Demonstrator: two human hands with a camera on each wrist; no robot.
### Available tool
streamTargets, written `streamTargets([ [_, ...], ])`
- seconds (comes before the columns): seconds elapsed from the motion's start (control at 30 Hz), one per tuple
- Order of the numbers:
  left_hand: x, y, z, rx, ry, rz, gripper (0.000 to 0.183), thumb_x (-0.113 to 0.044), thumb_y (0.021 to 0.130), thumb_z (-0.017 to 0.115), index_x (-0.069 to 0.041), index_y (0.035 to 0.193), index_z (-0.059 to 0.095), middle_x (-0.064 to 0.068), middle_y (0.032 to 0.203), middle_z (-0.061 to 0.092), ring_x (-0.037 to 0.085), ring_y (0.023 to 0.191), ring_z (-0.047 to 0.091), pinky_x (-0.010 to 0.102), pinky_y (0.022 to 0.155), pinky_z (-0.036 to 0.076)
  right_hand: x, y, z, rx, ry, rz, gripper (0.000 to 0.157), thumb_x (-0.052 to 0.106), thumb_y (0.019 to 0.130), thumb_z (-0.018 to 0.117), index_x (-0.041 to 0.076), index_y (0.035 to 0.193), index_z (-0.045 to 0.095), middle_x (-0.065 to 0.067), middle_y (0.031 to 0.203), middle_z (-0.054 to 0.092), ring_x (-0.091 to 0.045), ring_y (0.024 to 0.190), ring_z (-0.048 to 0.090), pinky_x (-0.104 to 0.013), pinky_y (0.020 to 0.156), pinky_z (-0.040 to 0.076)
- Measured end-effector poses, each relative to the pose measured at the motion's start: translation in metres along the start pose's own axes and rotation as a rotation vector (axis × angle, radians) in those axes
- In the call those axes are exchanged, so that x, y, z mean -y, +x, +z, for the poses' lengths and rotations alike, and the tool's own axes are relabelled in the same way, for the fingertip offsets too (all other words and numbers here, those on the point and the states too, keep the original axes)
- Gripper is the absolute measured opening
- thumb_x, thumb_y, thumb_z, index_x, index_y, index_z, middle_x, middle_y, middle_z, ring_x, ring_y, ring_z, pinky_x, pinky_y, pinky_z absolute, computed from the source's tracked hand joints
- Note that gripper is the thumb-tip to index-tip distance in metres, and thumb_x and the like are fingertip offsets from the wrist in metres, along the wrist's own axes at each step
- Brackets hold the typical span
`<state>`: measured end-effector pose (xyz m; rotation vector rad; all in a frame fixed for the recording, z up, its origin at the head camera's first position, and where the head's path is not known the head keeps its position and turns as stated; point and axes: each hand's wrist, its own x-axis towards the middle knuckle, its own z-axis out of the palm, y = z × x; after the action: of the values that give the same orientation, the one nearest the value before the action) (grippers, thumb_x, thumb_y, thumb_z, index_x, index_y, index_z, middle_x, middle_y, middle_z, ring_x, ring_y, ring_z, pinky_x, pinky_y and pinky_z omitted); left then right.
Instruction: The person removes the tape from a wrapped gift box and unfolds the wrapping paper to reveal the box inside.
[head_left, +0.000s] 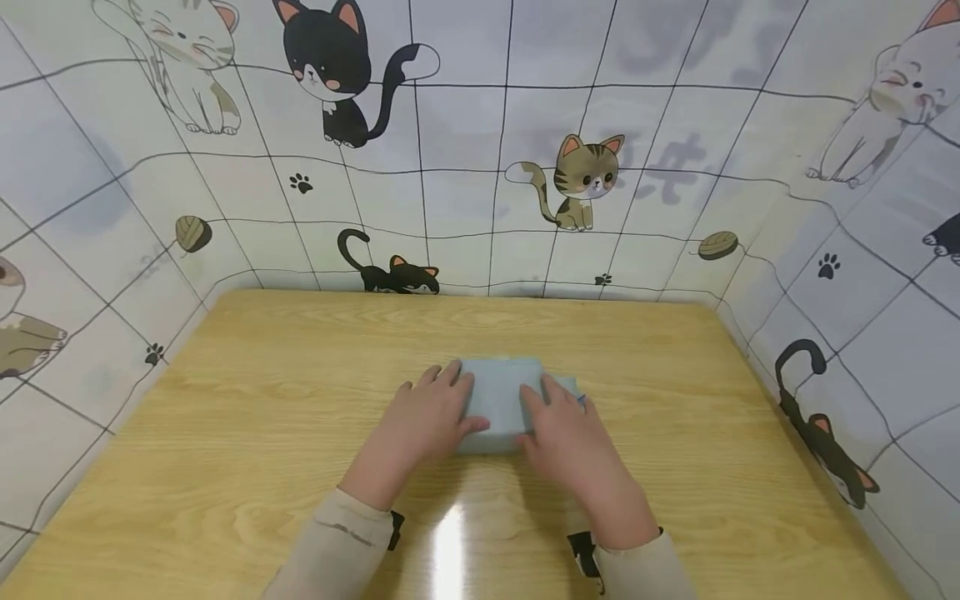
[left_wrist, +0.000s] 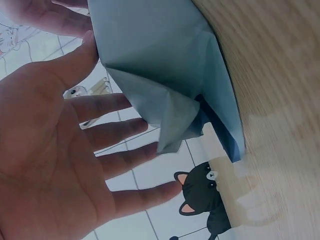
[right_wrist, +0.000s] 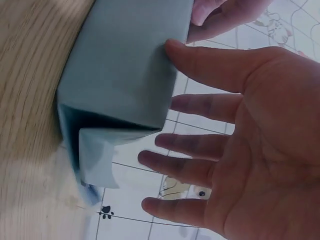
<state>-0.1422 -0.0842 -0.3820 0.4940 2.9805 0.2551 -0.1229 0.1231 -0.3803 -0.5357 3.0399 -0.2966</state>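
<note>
A box-shaped packet in light blue paper (head_left: pixel 498 396) lies flat on the wooden table, in the middle of the head view. Its paper ends stick out loosely: a creased flap (left_wrist: pixel 175 115) shows in the left wrist view, and a folded flap (right_wrist: pixel 97 155) in the right wrist view. On the packet's left side rests my left hand (head_left: pixel 431 417), fingers extended and thumb at the near edge. My right hand (head_left: pixel 566 433) lies over the right side, its thumb (right_wrist: pixel 182 50) touching the paper and the other fingers spread. Whatever is inside the paper is hidden.
The wooden table (head_left: pixel 300 350) extends around the packet on all sides. Behind it and along both sides stands a white gridded covering with cartoon cats (head_left: pixel 465 196). Bright light reflects off the tabletop near the front.
</note>
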Motion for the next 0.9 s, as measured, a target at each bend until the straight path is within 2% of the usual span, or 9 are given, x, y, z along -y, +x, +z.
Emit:
streamTargets([
  [0.17, 0.001, 0.016, -0.006, 0.047, -0.045, -0.003, 0.074, -0.056, 0.105, 0.059, -0.009, 0.161, 0.045, 0.017, 0.173, 0.034, 0.042, 0.156, 0.041, 0.068, 0.113, 0.047, -0.008, 0.01, -0.002, 0.031, 0.028, 0.022, 0.067, 0.035, 0.101, 0.074, 0.004, 0.156, 0.052, -0.029, 0.165, 0.043, -0.048, 0.146, 0.052, -0.076, 0.115, 0.04],
  [0.33, 0.003, 0.026, -0.011, 0.089, -0.092, -0.015, 0.073, -0.052, 0.106, 0.061, -0.009, 0.162, 0.043, 0.018, 0.175, 0.03, 0.045, 0.157, 0.038, 0.068, 0.115, 0.046, -0.018, 0.025, -0.005, 0.063, 0.042, -0.002, 0.075, 0.036, 0.1, 0.075, 0.005, 0.161, 0.044, -0.027, 0.169, 0.035, -0.05, 0.15, 0.047, -0.077, 0.114, 0.039],
  [0.5, 0.015, 0.038, -0.008, 0.092, -0.183, 0.004, 0.074, -0.046, 0.107, 0.062, -0.007, 0.165, 0.037, 0.021, 0.177, 0.021, 0.048, 0.16, 0.03, 0.064, 0.123, 0.04, -0.027, 0.047, -0.011, 0.155, 0.104, -0.024, 0.094, 0.04, 0.096, 0.079, 0.008, 0.169, 0.028, -0.025, 0.176, 0.02, -0.05, 0.157, 0.035, -0.079, 0.119, 0.032],
  [0.6, 0.021, 0.043, -0.007, 0.077, -0.262, 0.021, 0.069, -0.04, 0.11, 0.057, -0.007, 0.166, 0.034, 0.022, 0.177, 0.019, 0.049, 0.161, 0.025, 0.064, 0.127, 0.033, -0.033, 0.059, -0.014, 0.195, 0.169, -0.038, 0.109, 0.048, 0.092, 0.083, 0.009, 0.171, 0.019, -0.023, 0.178, 0.016, -0.047, 0.161, 0.029, -0.079, 0.12, 0.029],
  [0.73, 0.022, 0.048, -0.008, 0.063, -0.343, 0.072, 0.058, -0.03, 0.114, 0.048, -0.004, 0.165, 0.036, 0.021, 0.172, 0.034, 0.047, 0.16, 0.032, 0.061, 0.13, 0.03, -0.04, 0.067, -0.013, 0.202, 0.233, -0.022, 0.116, 0.057, 0.089, 0.082, 0.012, 0.172, 0.014, -0.018, 0.177, 0.023, -0.04, 0.163, 0.029, -0.079, 0.123, 0.023],
  [0.9, 0.017, 0.047, -0.012, 0.043, -0.316, 0.081, 0.054, -0.031, 0.113, 0.052, -0.007, 0.16, 0.045, 0.019, 0.166, 0.045, 0.042, 0.156, 0.04, 0.059, 0.128, 0.034, -0.045, 0.066, -0.008, 0.135, 0.236, -0.027, 0.105, 0.056, 0.093, 0.078, 0.016, 0.172, 0.02, -0.015, 0.171, 0.04, -0.038, 0.159, 0.037, -0.078, 0.125, 0.018],
])
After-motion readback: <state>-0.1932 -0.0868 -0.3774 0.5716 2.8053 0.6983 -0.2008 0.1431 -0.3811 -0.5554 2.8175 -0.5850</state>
